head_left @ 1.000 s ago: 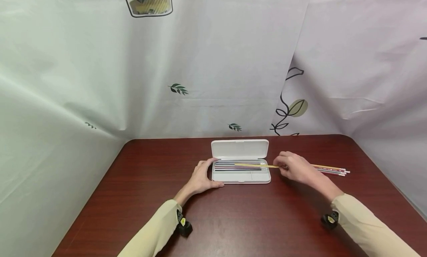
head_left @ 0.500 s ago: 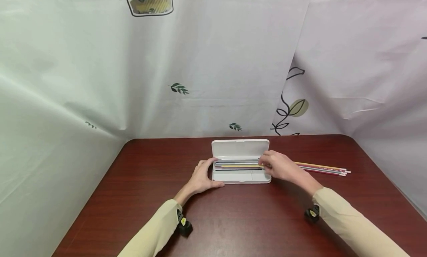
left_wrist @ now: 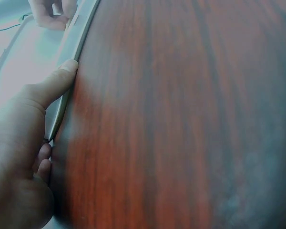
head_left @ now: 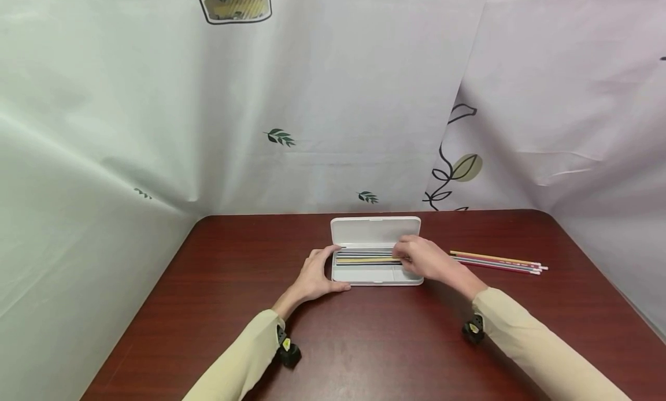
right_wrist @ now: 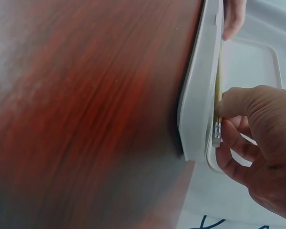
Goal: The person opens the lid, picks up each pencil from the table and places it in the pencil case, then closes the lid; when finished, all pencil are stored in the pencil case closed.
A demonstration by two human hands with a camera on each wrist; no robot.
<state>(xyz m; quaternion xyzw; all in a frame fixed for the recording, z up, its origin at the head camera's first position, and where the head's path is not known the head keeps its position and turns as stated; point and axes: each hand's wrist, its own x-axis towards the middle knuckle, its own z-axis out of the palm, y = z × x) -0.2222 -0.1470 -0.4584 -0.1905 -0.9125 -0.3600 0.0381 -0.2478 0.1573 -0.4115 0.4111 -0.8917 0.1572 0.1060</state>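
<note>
A white pencil case lies on the table with its lid standing up at the back. Several pencils lie lengthwise in its rear compartment. My left hand grips the case's left end, thumb on the front edge and fingers round the back corner. At the case's right end, my right hand pinches a yellow pencil close to its eraser end. That pencil lies along the inside of the case, with its metal band and white eraser visible in the right wrist view. The right hand covers part of the rear compartment.
A bunch of several pencils, yellow, red and grey, lies on the dark red-brown table to the right of the case. A pale printed curtain hangs behind the table and on both sides.
My right hand has moved left from beside the case to over its right end, bringing the yellow pencil down into the rear compartment. The left hand has stayed in place.
</note>
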